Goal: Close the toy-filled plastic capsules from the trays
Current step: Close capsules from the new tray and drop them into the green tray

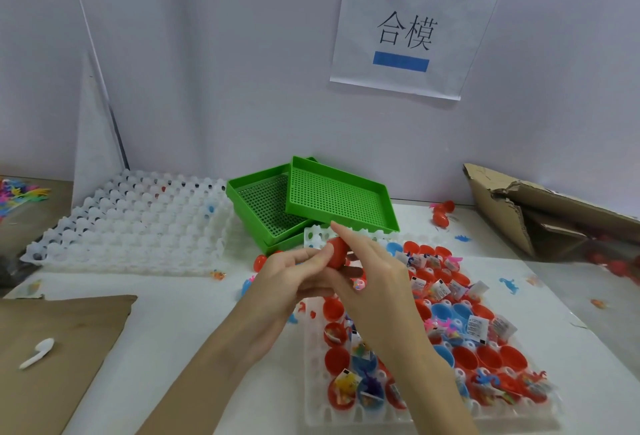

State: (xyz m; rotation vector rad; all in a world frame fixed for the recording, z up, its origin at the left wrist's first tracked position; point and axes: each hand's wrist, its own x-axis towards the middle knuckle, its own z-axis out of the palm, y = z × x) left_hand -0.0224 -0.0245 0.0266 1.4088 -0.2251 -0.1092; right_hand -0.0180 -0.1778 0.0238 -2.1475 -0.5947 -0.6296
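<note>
A red capsule (336, 253) is held above the table between both hands. My left hand (294, 278) pinches it from the left with thumb and fingers. My right hand (370, 271) curls round it from the right, index finger stretched over the top. Below them lies a white tray (313, 365) full of open red and blue capsule halves (485, 360), several holding small toys and paper slips. A closed red capsule (259, 263) lies on the table left of my hands.
Stacked empty white trays (138, 223) sit at the back left, two green mesh trays (332, 199) behind my hands. A torn cardboard box (540, 212) is at the right, brown cardboard (52, 348) with a white scoop (37, 353) at the left. Loose red capsules (442, 214) lie near the wall.
</note>
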